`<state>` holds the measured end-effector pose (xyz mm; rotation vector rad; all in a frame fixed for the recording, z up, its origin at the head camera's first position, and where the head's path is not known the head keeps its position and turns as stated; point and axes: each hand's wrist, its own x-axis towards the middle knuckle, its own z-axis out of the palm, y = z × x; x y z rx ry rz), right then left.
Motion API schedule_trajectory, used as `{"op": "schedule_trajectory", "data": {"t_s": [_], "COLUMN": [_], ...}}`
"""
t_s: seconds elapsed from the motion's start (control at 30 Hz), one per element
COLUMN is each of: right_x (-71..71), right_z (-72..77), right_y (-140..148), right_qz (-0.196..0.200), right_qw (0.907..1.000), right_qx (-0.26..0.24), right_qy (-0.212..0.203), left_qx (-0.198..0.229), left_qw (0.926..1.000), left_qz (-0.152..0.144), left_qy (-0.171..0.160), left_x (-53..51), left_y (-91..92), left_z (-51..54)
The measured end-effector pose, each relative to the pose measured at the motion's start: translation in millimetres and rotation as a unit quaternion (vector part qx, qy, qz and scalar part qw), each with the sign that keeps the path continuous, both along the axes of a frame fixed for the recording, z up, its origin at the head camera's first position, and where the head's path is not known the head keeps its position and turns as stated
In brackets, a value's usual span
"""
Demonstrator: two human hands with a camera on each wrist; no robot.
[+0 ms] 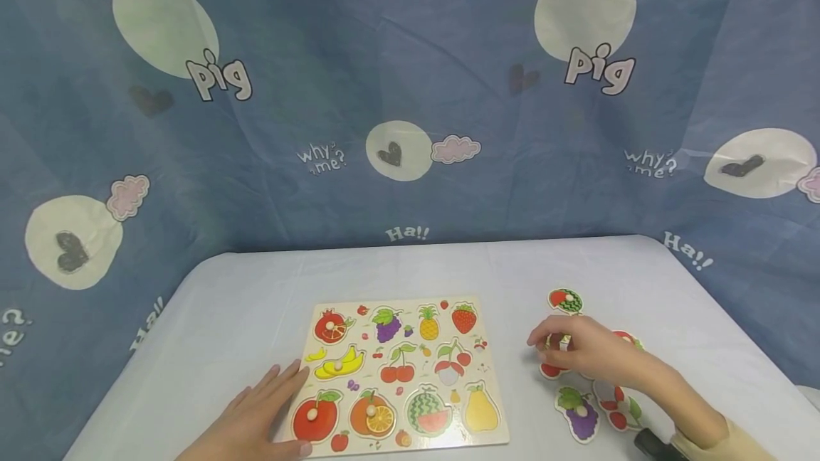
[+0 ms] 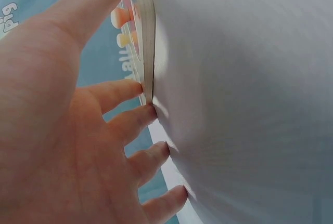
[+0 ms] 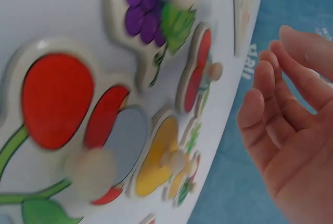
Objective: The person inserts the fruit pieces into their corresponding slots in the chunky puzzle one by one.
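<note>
A wooden fruit puzzle board [image 1: 483, 368] lies on the white table. My left hand [image 1: 256, 415] rests at its left edge with the fingers spread; in the left wrist view the fingertips touch beside the board's side [image 2: 148, 42]. Knobs show on the board's pomegranate, banana, apple and orange. My right hand [image 1: 592, 351] hovers over loose knobbed pieces, fingers slightly bent and nothing held in the right wrist view. Near it lie a watermelon piece [image 1: 565, 299], a grape piece [image 1: 579, 415] and a cherry piece [image 3: 57, 99]. The hand partly hides other pieces, including a yellow one [image 3: 153, 167].
The white tabletop [image 1: 256, 311] extends around the board and pieces. A blue printed cloth [image 1: 410, 55] hangs behind the table. A dark strap or device [image 1: 656, 444] sits at the right wrist, by a light sleeve [image 1: 724, 447].
</note>
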<state>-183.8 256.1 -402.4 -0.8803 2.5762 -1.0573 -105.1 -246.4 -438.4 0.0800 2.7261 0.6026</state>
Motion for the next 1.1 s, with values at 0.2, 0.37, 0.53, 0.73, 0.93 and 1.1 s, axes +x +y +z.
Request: {"op": "schedule_trajectory", "data": {"t_s": [0.2,0.37,0.53,0.73,0.93,1.1], "right_x": [-2.5,-5.1,-6.2,-9.2,-10.6,-10.4], "right_z": [-6.1,-10.0,-15.1,-21.6,-25.3,-27.2], "right_y": [9.1,12.4,16.0,16.9,16.3,15.4], "right_qz": [-0.009,-0.014,-0.006,-0.005,-0.008,-0.009], "right_qw": [0.9997,0.9992,0.9997,0.9996,0.9995,0.9996], "right_qx": [0.009,0.024,0.016,0.024,0.03,0.025], "right_qy": [-0.023,-0.03,-0.019,-0.01,0.0,0.006], "left_qx": [0.004,0.006,0.004,0.005,0.003,0.001], "left_qw": [1.0,1.0,1.0,1.0,1.0,1.0], "left_qz": [0.0,-0.002,0.001,0.006,0.006,0.005], "left_qy": [0.0,0.003,0.001,-0.003,-0.004,-0.001], "left_x": [-0.4,-0.3,-0.2,-0.2,0.5,-0.1], "left_y": [-0.8,-1.0,-0.1,0.4,-0.5,-0.8], "left_z": [-1.4,-1.8,-0.9,-1.1,-1.2,-1.6]}}
